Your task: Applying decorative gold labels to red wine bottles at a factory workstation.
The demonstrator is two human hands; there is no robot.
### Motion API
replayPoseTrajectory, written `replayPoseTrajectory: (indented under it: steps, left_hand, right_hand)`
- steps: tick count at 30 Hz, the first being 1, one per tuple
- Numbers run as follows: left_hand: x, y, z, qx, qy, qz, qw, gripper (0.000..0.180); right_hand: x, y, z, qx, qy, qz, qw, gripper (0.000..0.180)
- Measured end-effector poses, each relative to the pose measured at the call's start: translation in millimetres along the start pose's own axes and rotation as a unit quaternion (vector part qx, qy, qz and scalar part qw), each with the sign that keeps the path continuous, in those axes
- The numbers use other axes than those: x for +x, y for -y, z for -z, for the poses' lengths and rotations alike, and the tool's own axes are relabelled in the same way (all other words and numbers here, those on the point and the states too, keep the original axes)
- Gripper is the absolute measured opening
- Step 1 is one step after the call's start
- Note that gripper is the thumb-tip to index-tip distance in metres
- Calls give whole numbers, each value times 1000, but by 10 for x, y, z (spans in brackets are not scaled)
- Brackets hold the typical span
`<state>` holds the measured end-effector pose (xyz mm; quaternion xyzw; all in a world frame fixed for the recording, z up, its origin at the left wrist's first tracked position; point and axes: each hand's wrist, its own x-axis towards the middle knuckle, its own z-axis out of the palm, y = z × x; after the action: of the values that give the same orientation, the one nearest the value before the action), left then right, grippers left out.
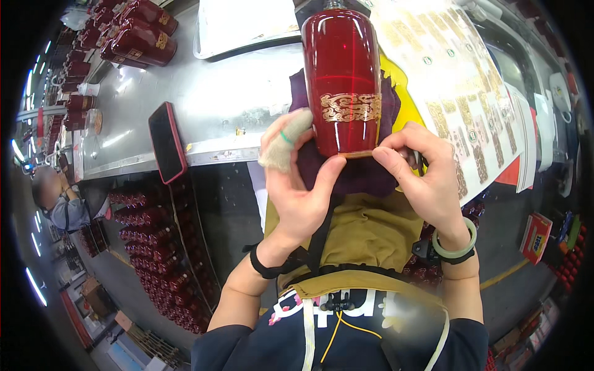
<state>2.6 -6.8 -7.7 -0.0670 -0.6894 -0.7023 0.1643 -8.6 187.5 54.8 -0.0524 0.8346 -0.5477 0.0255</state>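
On the far left of our workplace, a co-worker (62, 210) in a grey top appears, small and well away from us. Dark red bottles (142, 40) cluster at upper left, and rows of glossy red pieces (154, 266) fill the floor below. A phone (167, 143) in a red case lies at the edge of our metal workbench (223, 93), left of a white tray (247, 46). Our left hand (300, 201), one finger in a cloth cover (291, 139), curves around the near left side of a gold-banded bottle (341, 55), thumb against its base edge. The bottle lies directly before us over a dark purple cloth (388, 111), neck pointing away. Our right hand (427, 170) has thumb and index finger pinched on a thin tan strip (356, 154) at the base's right corner, other fingers curled. Farther right spreads a white sheet (451, 80) of gold patterns, then a red box (535, 238).
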Motion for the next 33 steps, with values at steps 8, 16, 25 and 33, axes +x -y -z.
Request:
replayPoseTrajectory:
  steps: [8, 16, 25, 33]
  left_hand:
    - [-5, 59, 74, 217, -7, -229, 949, 46]
    - [81, -26, 31, 47, 42, 4, 998, 67]
    - [97, -31, 28, 51, 69, 0, 996, 60]
    - [73, -19, 45, 3, 60, 44, 997, 54]
  right_hand:
    - [19, 5, 13, 9, 16, -10, 1000, 14]
    - [-30, 63, 44, 1, 15, 26, 1000, 10]
    - [-27, 42, 27, -6, 2, 37, 999, 10]
    - [-25, 14, 7, 2, -4, 29, 1000, 10]
